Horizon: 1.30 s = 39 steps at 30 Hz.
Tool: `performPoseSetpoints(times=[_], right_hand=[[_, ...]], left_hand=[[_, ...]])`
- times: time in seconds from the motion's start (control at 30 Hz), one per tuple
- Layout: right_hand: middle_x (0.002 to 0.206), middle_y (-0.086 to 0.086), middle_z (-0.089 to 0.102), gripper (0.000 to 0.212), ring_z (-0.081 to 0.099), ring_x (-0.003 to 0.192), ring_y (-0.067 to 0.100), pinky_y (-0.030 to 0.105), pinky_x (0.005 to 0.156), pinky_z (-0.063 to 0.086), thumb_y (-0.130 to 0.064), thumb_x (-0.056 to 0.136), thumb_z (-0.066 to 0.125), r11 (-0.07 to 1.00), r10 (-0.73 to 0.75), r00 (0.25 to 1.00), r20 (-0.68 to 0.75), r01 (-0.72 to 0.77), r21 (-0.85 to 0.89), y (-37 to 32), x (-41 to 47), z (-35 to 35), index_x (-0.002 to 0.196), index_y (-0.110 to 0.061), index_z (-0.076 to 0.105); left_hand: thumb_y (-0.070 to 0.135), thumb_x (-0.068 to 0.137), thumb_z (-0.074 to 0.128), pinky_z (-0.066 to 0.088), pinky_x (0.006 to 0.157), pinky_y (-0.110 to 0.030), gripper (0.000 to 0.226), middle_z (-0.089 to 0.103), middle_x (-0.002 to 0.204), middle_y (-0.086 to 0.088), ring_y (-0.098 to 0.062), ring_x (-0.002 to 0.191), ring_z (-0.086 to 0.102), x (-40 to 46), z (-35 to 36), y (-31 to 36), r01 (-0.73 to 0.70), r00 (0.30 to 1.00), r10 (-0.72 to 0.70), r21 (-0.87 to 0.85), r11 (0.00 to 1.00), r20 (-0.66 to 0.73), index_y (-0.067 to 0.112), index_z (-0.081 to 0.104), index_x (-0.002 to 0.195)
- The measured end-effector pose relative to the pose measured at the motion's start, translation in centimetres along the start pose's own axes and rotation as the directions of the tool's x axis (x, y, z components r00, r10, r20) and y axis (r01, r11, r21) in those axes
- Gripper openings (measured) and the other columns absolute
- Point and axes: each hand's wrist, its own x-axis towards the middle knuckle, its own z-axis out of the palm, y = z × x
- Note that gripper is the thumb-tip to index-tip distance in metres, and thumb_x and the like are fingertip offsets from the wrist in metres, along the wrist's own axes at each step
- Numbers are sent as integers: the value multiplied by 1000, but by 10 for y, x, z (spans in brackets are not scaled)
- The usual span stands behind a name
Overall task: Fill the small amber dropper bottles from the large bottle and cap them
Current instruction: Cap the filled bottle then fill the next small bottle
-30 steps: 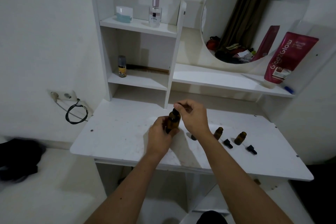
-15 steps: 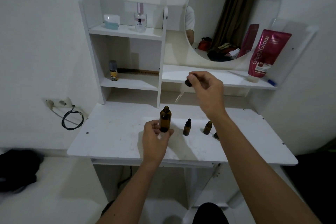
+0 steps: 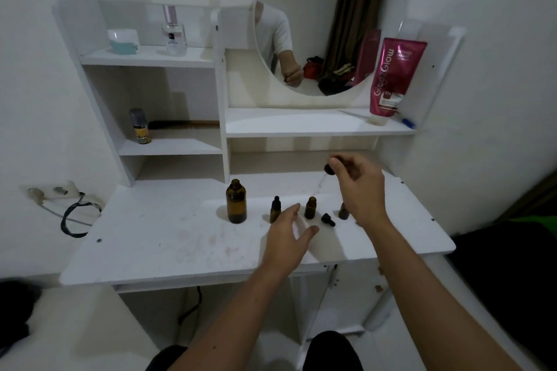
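Observation:
The large amber bottle [image 3: 236, 201] stands uncapped on the white desk [image 3: 168, 238]. To its right stand three small amber bottles: one capped with a black dropper [image 3: 275, 209], one uncapped [image 3: 310, 208], one partly hidden behind my right wrist [image 3: 343, 211]. A loose black dropper cap [image 3: 328, 219] lies between the last two. My right hand [image 3: 358, 187] pinches the large bottle's dropper [image 3: 329, 168] by its black bulb, above the small bottles, its glass tube pointing down. My left hand [image 3: 286, 238] hovers with straight fingers just in front of the small bottles, holding nothing.
A white shelf unit [image 3: 223, 117] rises at the desk's back with a perfume bottle [image 3: 174, 33], a jar [image 3: 123, 41] and a small yellow-labelled bottle [image 3: 140, 126]. A pink tube [image 3: 391, 78] leans by the round mirror [image 3: 331, 24]. A black cable [image 3: 73, 217] hangs at the left wall.
My left hand has let go of the large bottle and moved right toward the small bottles. My right hand has carried the dropper right and down over them.

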Motion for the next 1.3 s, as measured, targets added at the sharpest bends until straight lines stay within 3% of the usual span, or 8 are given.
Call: performPoseSetpoints(times=[0.17, 0.27, 0.37, 0.47, 0.67, 0.93, 1.13, 1.3], right_hand=[[90, -6, 80, 10, 75, 85, -1, 14, 77, 57, -18, 99, 70, 1000, 22, 1000, 11, -21, -13, 13, 2, -1, 107, -17, 76], [90, -5, 80, 12, 75, 85, -2, 10, 70, 55, -20, 98, 71, 999, 31, 999, 36, -30, -35, 22, 1, 2, 108, -15, 77], [90, -3, 80, 12, 76, 85, 2, 14, 83, 56, -17, 97, 73, 999, 24, 998, 66, -21, -44, 31, 0, 5, 107, -12, 77], [87, -5, 80, 10, 76, 84, 4, 19, 86, 58, -16, 96, 73, 997, 32, 995, 93, -26, -71, 39, -1, 9, 104, -13, 78], [80, -4, 78, 9, 75, 80, 5, 13, 80, 54, -8, 94, 72, 993, 52, 996, 75, -43, -114, 45, -3, 17, 88, -12, 78], [85, -6, 80, 10, 76, 82, 1, 14, 83, 56, -17, 97, 72, 993, 75, 991, 110, -64, -103, 38, 1, 20, 104, -14, 80], [78, -6, 78, 10, 74, 78, 3, 17, 80, 57, -10, 95, 72, 989, 74, 996, 59, -65, -134, 40, -3, 23, 87, -13, 78], [83, -5, 78, 9, 74, 80, 3, 20, 82, 58, -13, 98, 69, 989, 46, 996, 78, -34, -141, 37, -6, 27, 96, -13, 78]], left_hand=[[37, 94, 72, 42, 116, -40, 66, 52, 151, 1, -15, 139, 48, 21, 13, 5, -9, 1000, 9, 76, 997, -6, 15, 44, 151], [27, 95, 71, 43, 114, -39, 51, 62, 138, -2, -18, 130, 56, 32, 19, 9, -42, 998, 47, 112, 993, -42, 11, 54, 141], [18, 96, 69, 47, 109, -38, 32, 69, 122, 6, -11, 115, 63, 38, 25, 5, -89, 992, 97, 93, 992, -82, 18, 63, 127], [18, 98, 66, 51, 105, -36, 24, 70, 117, 10, -6, 108, 65, 40, 27, 1, -109, 988, 117, 91, 990, -96, 23, 66, 122], [21, 100, 65, 51, 105, -33, 22, 71, 116, 13, -3, 107, 65, 41, 28, -4, -120, 988, 129, 112, 986, -83, 26, 66, 122], [20, 101, 63, 52, 101, -27, 24, 70, 116, 11, -4, 109, 64, 39, 27, -4, -114, 990, 122, 105, 988, -68, 22, 65, 124], [23, 103, 59, 52, 100, -26, 25, 68, 119, 9, -6, 110, 64, 37, 26, -2, -118, 991, 125, 124, 985, -48, 21, 63, 127], [26, 105, 54, 55, 98, -35, 27, 66, 124, 6, -11, 109, 64, 34, 26, -2, -125, 991, 132, 172, 977, -30, 22, 59, 131]])
